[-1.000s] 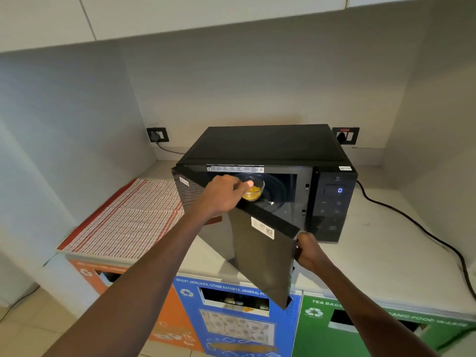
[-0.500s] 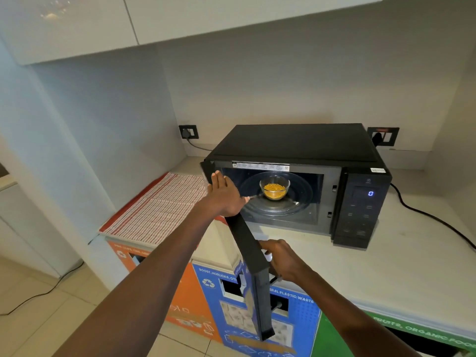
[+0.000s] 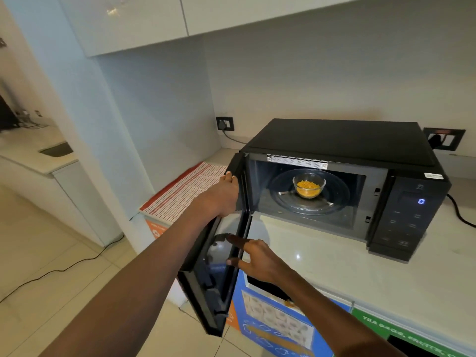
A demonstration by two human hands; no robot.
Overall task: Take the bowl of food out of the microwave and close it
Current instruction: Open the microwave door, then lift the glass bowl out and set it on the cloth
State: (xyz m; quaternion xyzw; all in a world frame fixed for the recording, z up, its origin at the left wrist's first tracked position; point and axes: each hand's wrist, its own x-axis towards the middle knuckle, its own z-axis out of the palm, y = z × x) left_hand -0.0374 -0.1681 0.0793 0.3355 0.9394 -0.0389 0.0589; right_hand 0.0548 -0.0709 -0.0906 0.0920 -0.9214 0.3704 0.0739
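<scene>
**Bowl waits inside the open microwave, both hands at the door**

The glass bowl (image 3: 309, 186) with yellow-orange food stands upright in the middle of the round glass turntable (image 3: 310, 195), inside the cavity of the black microwave (image 3: 342, 140). The cavity is open to the front, so the way in runs straight from the front opening to the back. The bowl is round and has no long axis; either side can be taken.

Seen from the bowl, both hands lie to the left and nearer to the camera. The left hand (image 3: 226, 195) rests on the outer face of the door (image 3: 219, 266), near its top by the hinge, with the fingers laid flat; its grip is released and encloses nothing. The right hand (image 3: 257, 261) is lower, with the fingers spread, touching or just beside the free edge of the door; its grip is also released and empty. I judge that the right hand has the freer path to the bowl, because the door stands between the left arm and the cavity.

The display on the control panel (image 3: 409, 217) shows a blue "0". A white label strip (image 3: 297, 161) above the cavity is too small to read. Below the tabletop (image 3: 360, 266), a green bin front (image 3: 401, 333) carries words that begin with "TEA"; the rest is blurred.
</scene>
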